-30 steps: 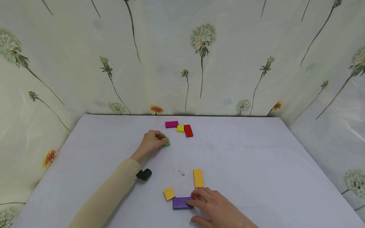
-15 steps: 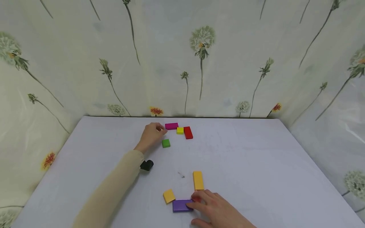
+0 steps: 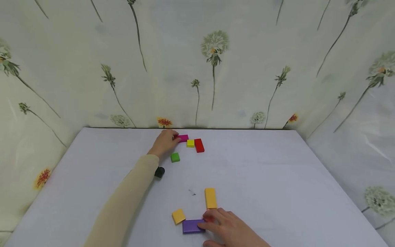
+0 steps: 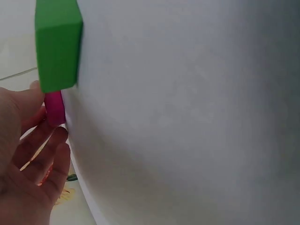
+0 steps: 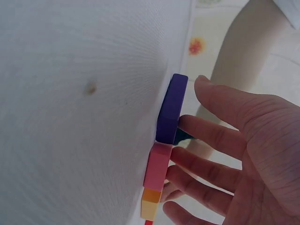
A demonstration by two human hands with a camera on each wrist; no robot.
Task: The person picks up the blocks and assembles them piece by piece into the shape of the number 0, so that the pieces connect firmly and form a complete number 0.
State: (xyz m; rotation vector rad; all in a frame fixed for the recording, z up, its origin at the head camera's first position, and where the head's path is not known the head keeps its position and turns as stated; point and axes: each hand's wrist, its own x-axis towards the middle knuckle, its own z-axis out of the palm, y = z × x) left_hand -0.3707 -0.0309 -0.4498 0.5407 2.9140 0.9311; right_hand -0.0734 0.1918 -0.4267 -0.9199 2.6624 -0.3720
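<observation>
Left hand (image 3: pixel 164 141) pinches magenta block (image 3: pixel 183 138) at left end; right hand (image 3: pixel 227 227), spread, touches the purple block (image 3: pixel 190 226).

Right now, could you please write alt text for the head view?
The left hand touches a magenta rectangular block near the far edge of a white table; the right hand touches a purple rectangular block in the foreground.

On the bench (image 3: pixel 262 178), a row of three blocks (image 3: pixel 190 143) lies at the back, a lone block (image 3: pixel 175 157) before its left end, and a cluster of blocks (image 3: pixel 192 226) well before both.
</observation>
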